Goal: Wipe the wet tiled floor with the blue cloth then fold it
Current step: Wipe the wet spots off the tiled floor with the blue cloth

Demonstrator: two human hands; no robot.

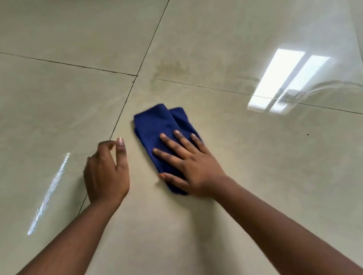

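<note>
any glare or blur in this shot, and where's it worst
Head view: strongest glare is a window reflection on the glossy tiled floor, upper right, with wet streaks beside it; a thinner bright streak lies left of the left hand. The blue cloth under the right hand stays fairly sharp; wide-angle distortion bends the grout lines.

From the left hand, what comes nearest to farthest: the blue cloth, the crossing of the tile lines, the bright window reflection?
1. blue cloth, just to its right, under the right hand.
2. crossing of tile lines, ahead.
3. window reflection, far right.
</note>
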